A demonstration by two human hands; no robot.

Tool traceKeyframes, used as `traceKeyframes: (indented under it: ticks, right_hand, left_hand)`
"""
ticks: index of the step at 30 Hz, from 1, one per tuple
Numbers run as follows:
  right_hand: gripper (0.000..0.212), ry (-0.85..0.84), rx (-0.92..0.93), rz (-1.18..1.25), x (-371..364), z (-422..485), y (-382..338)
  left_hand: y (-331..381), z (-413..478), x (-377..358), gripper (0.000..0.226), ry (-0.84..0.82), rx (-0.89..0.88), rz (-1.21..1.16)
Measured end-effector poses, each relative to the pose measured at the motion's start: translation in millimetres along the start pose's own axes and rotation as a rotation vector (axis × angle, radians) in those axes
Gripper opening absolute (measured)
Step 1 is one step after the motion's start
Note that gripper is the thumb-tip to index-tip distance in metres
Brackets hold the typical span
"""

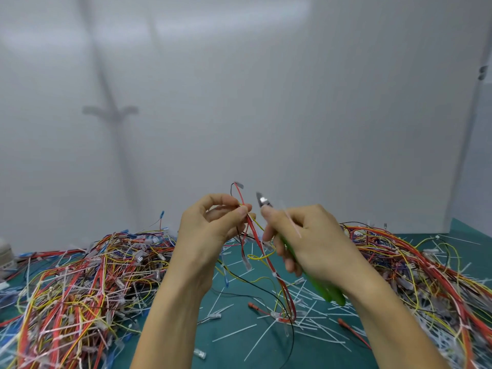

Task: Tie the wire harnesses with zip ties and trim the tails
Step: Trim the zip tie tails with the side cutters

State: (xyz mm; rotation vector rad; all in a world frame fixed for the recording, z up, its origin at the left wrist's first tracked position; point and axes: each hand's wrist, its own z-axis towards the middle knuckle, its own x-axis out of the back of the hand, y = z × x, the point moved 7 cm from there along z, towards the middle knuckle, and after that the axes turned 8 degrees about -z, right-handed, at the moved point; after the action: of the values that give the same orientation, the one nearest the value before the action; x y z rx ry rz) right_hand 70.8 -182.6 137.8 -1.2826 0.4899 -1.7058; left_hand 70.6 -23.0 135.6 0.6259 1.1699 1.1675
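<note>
White panel walls (266, 102) close off the back of the head view, and below them a green surface (234, 350) carries a heap of tied wire harnesses (80, 283) on the left and another heap (415, 265) on the right. Cut zip-tie tails (306, 315) lie scattered in the gap between them, probably dropped where they were trimmed. Both forearms rise from the lower edge with the hands lifted close together above that gap, likely to bring the work near the eyes. The left hand (210, 227) has thumb and fingertips curled in, pinching the red, yellow and black wires of one harness (255, 235) near its top; the rest hangs down and trails onto the surface. The right hand (306, 241) is wrapped round the green handles of flush cutters (326, 290), index finger stretched along the tool, the metal nose pointing up just beside the pinched wires without touching them. A pale strip, apparently a zip tie (292, 225), lies blurred across the right knuckles; where it ends cannot be told. Trimming looks to be the step in hand.
</note>
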Motion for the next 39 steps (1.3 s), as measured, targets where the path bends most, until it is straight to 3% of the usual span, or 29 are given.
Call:
traceKeyframes:
  ticks: [3, 6, 11, 14, 22, 28, 34, 37, 39]
  right_hand:
    - [0.048, 0.018, -0.073, 0.220, 1.6, 2.3, 7.1]
    - [0.040, 0.008, -0.038, 0.105, 6.5, 1.6, 7.9]
    - [0.019, -0.148, -0.018, -0.097, 1.8, -2.2, 8.3]
    - [0.008, -0.081, -0.017, -0.188, 3.0, -0.2, 8.0]
    - [0.009, -0.200, 0.003, 0.042, -5.7, -1.9, 3.8]
    - [0.004, -0.088, 0.028, 0.311, 4.9, -1.9, -1.9]
    - [0.014, 0.057, 0.014, 0.416, 9.9, 0.3, 2.4]
    - [0.010, 0.069, 0.010, 0.448, 2.4, 1.8, 4.7]
    - [0.009, 0.077, 0.013, 0.467, -1.9, 2.7, 5.8]
  left_hand:
    - [-1.4, 0.9, 3.0, 0.009, 0.025, 0.041, -0.056]
    - [-0.6, 1.1, 6.2, 0.011, 0.043, 0.041, -0.067]
    - [0.5, 2.8, 11.5, 0.008, 0.072, 0.010, -0.104]
    - [0.0, 4.6, 16.3, 0.006, 0.097, 0.001, -0.162]
    - [-4.6, 7.3, 19.7, 0.012, 0.165, -0.001, -0.326]
    - [-6.9, 8.0, 21.2, 0.016, 0.098, 0.080, -0.111]
    - [-8.5, 1.8, 12.7, 0.017, -0.009, 0.148, 0.283]
    - [-10.0, -1.6, 1.2, 0.007, -0.067, 0.155, 0.331]
    - [-12.7, -3.7, -6.5, 0.015, -0.162, 0.174, 0.279]
